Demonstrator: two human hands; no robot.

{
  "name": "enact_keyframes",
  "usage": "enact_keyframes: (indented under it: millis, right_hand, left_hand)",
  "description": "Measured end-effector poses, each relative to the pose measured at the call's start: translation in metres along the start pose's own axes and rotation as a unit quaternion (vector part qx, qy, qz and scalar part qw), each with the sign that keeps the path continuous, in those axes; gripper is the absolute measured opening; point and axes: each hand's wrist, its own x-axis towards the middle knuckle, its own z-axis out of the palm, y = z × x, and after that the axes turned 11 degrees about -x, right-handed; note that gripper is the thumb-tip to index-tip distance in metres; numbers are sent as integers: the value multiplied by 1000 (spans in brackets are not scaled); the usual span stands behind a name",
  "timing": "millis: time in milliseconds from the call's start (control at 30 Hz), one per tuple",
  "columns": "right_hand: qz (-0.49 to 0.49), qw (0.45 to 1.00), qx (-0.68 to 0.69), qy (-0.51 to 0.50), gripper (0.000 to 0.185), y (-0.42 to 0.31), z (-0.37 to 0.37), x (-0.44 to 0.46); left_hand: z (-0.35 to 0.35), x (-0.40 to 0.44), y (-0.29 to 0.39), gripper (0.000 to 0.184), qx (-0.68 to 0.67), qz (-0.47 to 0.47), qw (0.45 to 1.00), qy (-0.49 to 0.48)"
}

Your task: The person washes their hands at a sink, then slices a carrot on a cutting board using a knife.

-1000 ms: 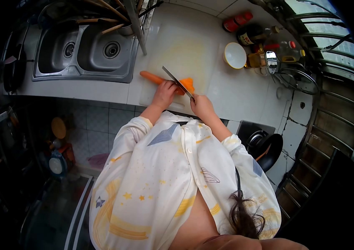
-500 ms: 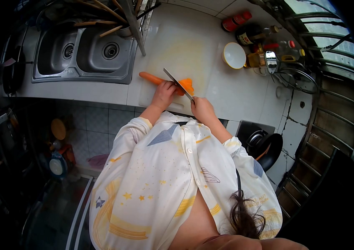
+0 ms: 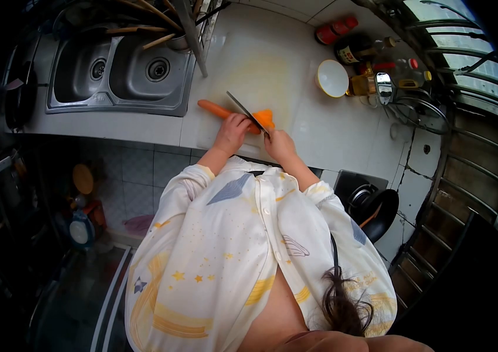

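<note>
Knife (image 3: 239, 104): had slid slightly forward and to the left since half a second earlier; its blade slanted across the near part of the cutting board (image 3: 260, 73).
Right hand (image 3: 281, 145): had travelled with the knife; it was by the board's near right corner, fingers wrapped around the handle and mostly hiding it.
Left hand (image 3: 231, 134): had kept its place at the near part of the board, fingers curled and gripping the carrot (image 3: 213, 108) from above.
Carrot: lay across the near part of the board under the left fingertips; one end stuck out past them towards the board's left edge, while the other ran to the blade, just beside the fingers.
Carrot pieces (image 3: 265, 118): lay on the near right of the board, across the blade from the left fingers and just beyond the right hand; whether they touched the blade could not be told.
Yellow-rimmed bowl (image 3: 332, 77): stood right of the board.
Double-basin sink (image 3: 108, 97): was set left of the board.
</note>
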Motion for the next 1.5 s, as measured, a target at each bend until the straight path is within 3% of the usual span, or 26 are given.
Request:
enact_keyframes:
  millis: [167, 367, 1000, 1100, 1500]
  right_hand:
    - [19, 999, 21, -42, 19, -10, -49, -32]
    - [45, 995, 1, -87, 19, -5, -59, -48]
    - [33, 999, -18, -37, 18, -8, -10, -1]
    - [0, 1000, -2, 8, 17, -2, 4, 8]
    - [31, 997, 28, -70, 20, -3, -52, -41]
  left_hand:
    - [4, -1, -4, 23, -1, 3, 1000, -1]
    - [2, -1, -5, 27, -4, -5, 1000, -12]
    - [3, 0, -3, 21, 0, 0, 1000, -2]
    - [-3, 2, -3, 23, 11, 2, 1000, 3]
    - [-1, 2, -2, 17, 16, -2, 1000, 19]
